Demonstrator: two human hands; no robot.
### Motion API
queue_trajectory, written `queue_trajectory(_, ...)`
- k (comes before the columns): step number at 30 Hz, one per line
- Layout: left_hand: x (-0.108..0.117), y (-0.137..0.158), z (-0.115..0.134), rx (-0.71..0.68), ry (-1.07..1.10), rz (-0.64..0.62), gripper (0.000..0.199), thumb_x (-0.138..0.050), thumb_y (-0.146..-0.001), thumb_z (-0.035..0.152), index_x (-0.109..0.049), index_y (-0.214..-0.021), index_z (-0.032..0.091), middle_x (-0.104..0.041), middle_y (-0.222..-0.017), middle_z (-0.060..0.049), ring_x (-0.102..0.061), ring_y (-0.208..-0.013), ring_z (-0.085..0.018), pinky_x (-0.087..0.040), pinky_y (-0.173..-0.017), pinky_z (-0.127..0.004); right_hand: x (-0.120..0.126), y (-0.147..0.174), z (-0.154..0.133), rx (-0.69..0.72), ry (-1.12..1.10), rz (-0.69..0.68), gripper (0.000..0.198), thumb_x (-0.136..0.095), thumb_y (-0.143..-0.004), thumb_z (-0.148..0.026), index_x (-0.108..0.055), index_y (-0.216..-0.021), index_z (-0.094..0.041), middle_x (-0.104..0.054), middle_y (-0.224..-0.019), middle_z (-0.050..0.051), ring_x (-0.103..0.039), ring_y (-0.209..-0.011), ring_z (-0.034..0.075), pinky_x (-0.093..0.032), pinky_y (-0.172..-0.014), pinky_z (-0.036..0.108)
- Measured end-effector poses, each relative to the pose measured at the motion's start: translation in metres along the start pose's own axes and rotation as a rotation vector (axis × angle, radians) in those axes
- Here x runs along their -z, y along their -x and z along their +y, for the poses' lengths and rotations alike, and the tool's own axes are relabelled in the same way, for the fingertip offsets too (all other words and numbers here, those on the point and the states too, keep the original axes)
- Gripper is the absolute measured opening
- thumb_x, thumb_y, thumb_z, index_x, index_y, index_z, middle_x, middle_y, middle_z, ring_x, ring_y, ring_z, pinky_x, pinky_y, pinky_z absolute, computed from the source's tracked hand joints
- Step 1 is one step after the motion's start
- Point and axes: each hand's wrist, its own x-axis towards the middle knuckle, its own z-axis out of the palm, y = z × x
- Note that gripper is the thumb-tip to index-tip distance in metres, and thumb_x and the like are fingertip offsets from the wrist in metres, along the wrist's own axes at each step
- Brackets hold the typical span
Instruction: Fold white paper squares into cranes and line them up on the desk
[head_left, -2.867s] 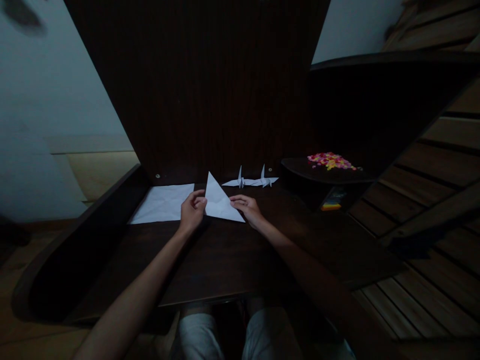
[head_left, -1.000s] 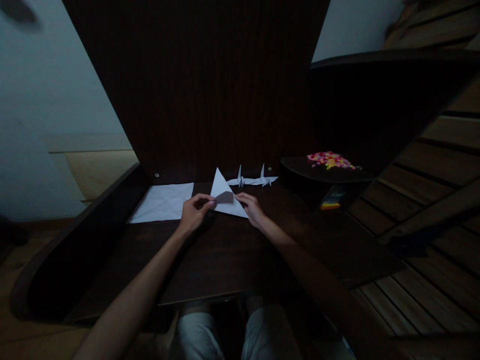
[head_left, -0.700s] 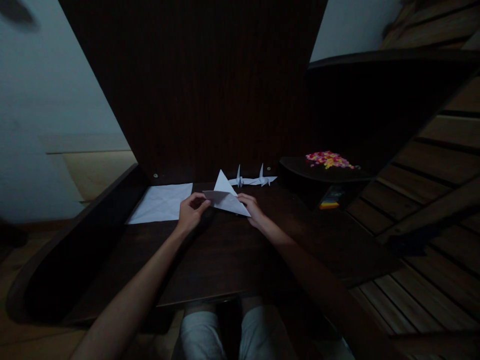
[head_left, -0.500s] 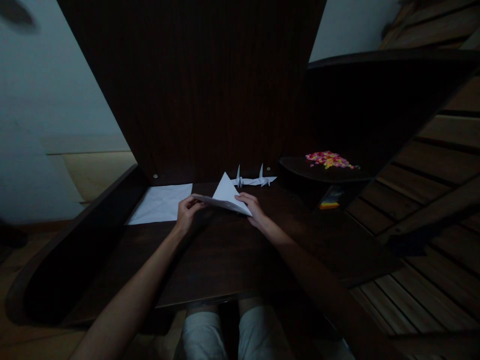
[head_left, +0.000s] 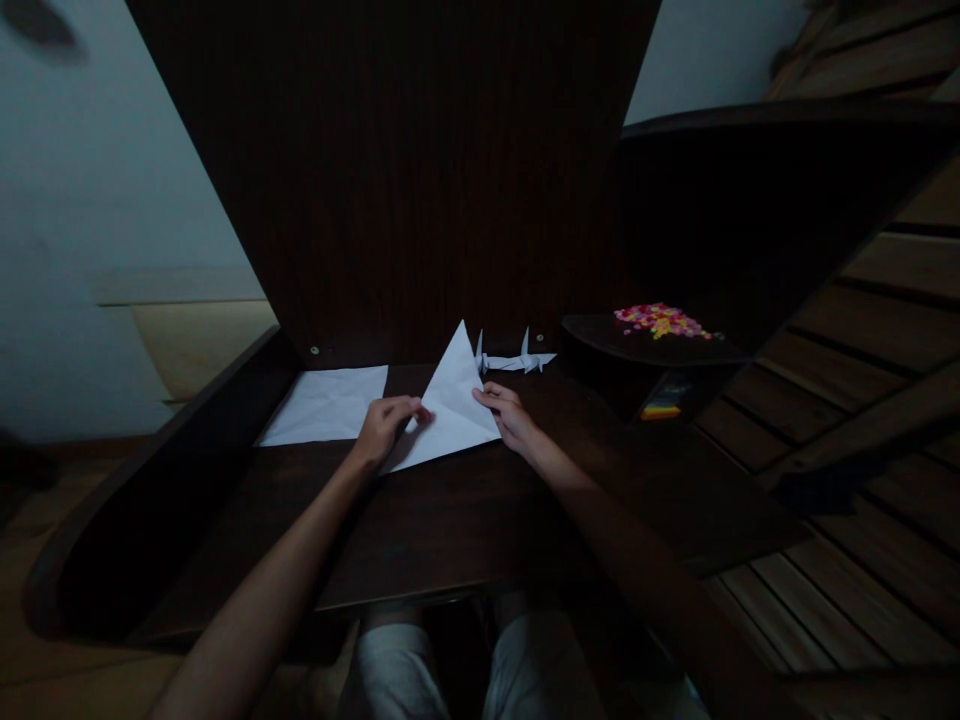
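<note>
A sheet of white paper (head_left: 452, 405), folded into a triangle with its point away from me, is between my hands above the dark desk. My left hand (head_left: 384, 430) has its fingers bent together at the paper's left edge. On the opposite edge, my right hand (head_left: 510, 412) pinches the paper between thumb and fingers. Just behind the triangle's right side stand two folded white paper cranes (head_left: 527, 360), side by side, one partly hidden by the paper.
Another white sheet (head_left: 330, 400), creased, lies flat at the desk's left side. To the right, a low corner shelf (head_left: 600, 338) bears a heap of small pink, red and yellow pieces (head_left: 664, 320). Below it sits something yellow (head_left: 660, 411). A raised side panel (head_left: 172, 480) borders the left.
The folded paper has turned from nearly edge-on to showing its broad triangular face. My left hand has moved slightly right, along its left edge; my right hand keeps its grip.
</note>
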Motion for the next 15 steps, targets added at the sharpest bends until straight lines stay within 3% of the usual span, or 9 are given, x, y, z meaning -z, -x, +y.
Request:
queue_trajectory(2, -0.004, 0.003, 0.001, -0.098, -0.298, -0.019, 0.029, -0.059, -0.075, 0.044, -0.065, -0.072, 0.016, -0.065, -0.075, -0.006, -0.059, -0.075, -0.021, -0.043, -0.076, -0.034, -0.002, 0.001, 0.001, -0.003, 0.001, -0.007, 0.031, -0.079, -0.051, -0.033, -0.053, -0.059, -0.018, -0.059, -0.056, -0.005, -0.051, -0.052, 0.011, -0.036, -0.051, 0.023)
queue_trajectory(4, -0.008, 0.007, 0.003, -0.205, -0.475, -0.005, 0.03, -0.066, -0.07, 0.045, -0.062, -0.08, 0.017, -0.061, -0.078, -0.004, -0.056, -0.074, -0.019, -0.043, -0.074, -0.032, -0.003, 0.001, 0.003, 0.011, -0.004, 0.014, 0.033, -0.08, -0.05, -0.034, -0.052, -0.058, -0.018, -0.059, -0.055, -0.005, -0.051, -0.052, 0.011, -0.037, -0.051, 0.023)
queue_trajectory(9, -0.013, 0.01, 0.001, -0.385, -0.657, -0.104, 0.043, -0.071, -0.065, 0.05, -0.058, -0.09, 0.018, -0.057, -0.093, -0.007, -0.053, -0.087, -0.021, -0.043, -0.079, -0.034, -0.003, -0.002, 0.008, 0.046, -0.028, 0.085, 0.037, -0.081, -0.048, -0.035, -0.05, -0.057, -0.018, -0.058, -0.054, -0.005, -0.05, -0.051, 0.01, -0.037, -0.05, 0.023)
queue_trajectory(15, -0.01, 0.007, -0.009, -0.478, -0.739, -0.129, 0.031, -0.064, -0.074, 0.047, -0.061, -0.09, 0.02, -0.057, -0.092, -0.007, -0.054, -0.09, -0.021, -0.043, -0.083, -0.037, 0.0, -0.005, 0.009, 0.052, -0.039, 0.113, 0.04, -0.082, -0.048, -0.036, -0.046, -0.055, -0.019, -0.058, -0.054, -0.005, -0.051, -0.05, 0.011, -0.038, -0.05, 0.023)
